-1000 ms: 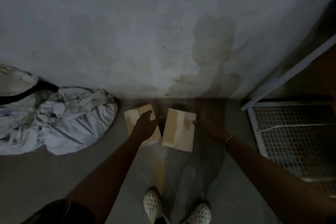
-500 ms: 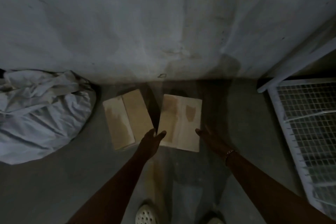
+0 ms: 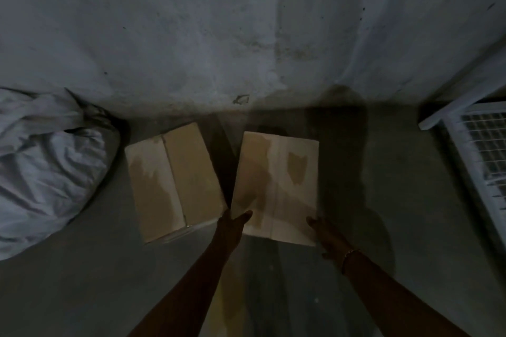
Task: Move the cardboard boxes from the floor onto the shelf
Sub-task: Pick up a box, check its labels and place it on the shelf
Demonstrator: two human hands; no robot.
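Between the left hand (image 3: 232, 226) and right hand (image 3: 327, 232), the stained cardboard box (image 3: 276, 186) sits on the floor (image 3: 410, 200); the shelf (image 3: 482, 145) stands beyond the right hand. Both hands rest released at its near corners. Risk: the blotched card may buckle or slip on lifting.

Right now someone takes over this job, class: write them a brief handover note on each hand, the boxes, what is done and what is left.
Left grip: open hand at the near-left corner of the right box, thumb on top.
Right grip: open hand at its near-right corner.
Both boxes lie on the floor by the wall; the left box is untouched.
Done: no box shows on the shelf.
Left: lift the right box onto the shelf, then the left box.
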